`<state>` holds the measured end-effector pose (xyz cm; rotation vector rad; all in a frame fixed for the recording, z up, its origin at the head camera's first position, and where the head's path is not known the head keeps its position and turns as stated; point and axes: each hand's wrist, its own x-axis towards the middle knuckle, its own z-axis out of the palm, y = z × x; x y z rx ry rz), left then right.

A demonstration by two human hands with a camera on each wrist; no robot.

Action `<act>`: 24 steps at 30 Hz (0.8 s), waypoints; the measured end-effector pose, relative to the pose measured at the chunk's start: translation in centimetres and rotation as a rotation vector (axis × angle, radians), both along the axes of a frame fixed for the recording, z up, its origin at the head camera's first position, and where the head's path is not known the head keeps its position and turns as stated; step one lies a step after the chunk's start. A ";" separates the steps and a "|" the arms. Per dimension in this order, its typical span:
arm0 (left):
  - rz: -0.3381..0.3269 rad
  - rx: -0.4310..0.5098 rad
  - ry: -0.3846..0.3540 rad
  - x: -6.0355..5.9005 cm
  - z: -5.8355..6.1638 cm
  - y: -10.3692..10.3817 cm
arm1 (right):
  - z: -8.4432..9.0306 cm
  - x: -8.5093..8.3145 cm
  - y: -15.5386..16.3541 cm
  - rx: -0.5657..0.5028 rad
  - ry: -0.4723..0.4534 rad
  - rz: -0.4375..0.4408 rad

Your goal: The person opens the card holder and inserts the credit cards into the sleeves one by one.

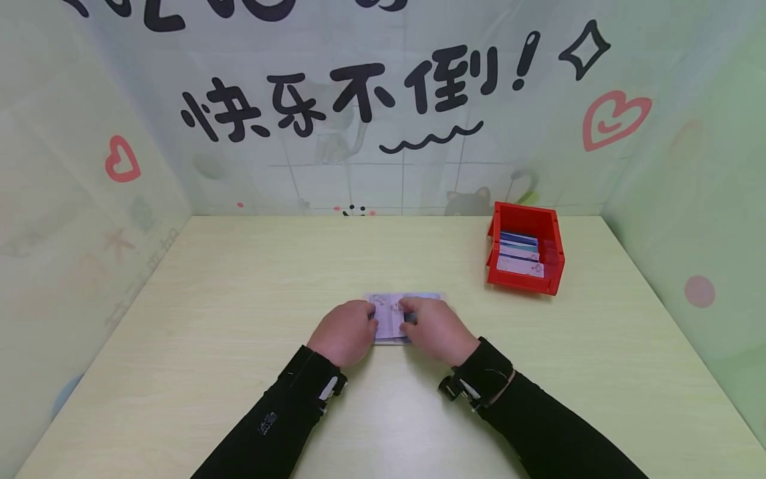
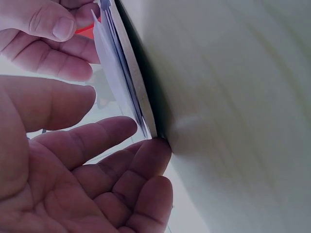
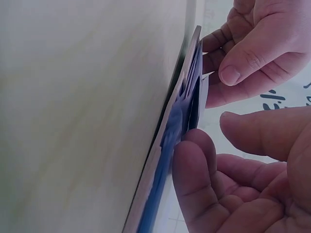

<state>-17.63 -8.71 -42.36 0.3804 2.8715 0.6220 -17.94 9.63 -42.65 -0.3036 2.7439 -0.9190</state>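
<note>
Paper stack [image 1: 387,318], thin and layered, between the two hands near the middle of the worktop [image 1: 269,259], about midway from its left edge to its right. Left hand [image 1: 344,330]: fingertips touch the left end; on the left wrist feed I read thumb and fingers apart, no pinch. Right hand [image 1: 441,326]: fingertips against the right end, thumb likewise clear of the fingers. Whether the stack lies fully flat I cannot tell; a dark band shows beneath it. Layers: pale upper sheets, a thicker pale backing [image 2: 137,87] at the bottom, and blue layers [image 3: 156,191] fanning out toward the right end. Binding, if any, not visible. Handling, my estimate: light; backing fairly stiff, sheets bendy and apt to slide over one another, corners easily creased. I would take hold at both short ends, fingertips low on the backing, thumbs light on top. Further out: black sleeves and wrist straps, then a red bin [image 1: 522,282] in from the worktop's back right corner, with printed cards [image 1: 519,251] leaning in a row inside it. Surface: pale wood-look, smooth to my eye, so I would expect thin paper to skid. Room: a printed backdrop [image 1: 359,176] rises behind the back edge, with bold black lettering [image 1: 359,93], and pale panels flank the left and right edges, each with a red heart outline near the back.
</note>
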 end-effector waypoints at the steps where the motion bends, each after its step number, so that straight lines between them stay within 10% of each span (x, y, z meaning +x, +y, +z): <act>1: -0.001 0.000 0.002 0.0 0.0 0.0 | 0.0 0.0 0.0 -0.002 0.000 0.007; 24: -0.008 -0.009 0.012 0.2 0.0 0.1 | -0.2 0.2 0.1 0.019 0.011 0.097</act>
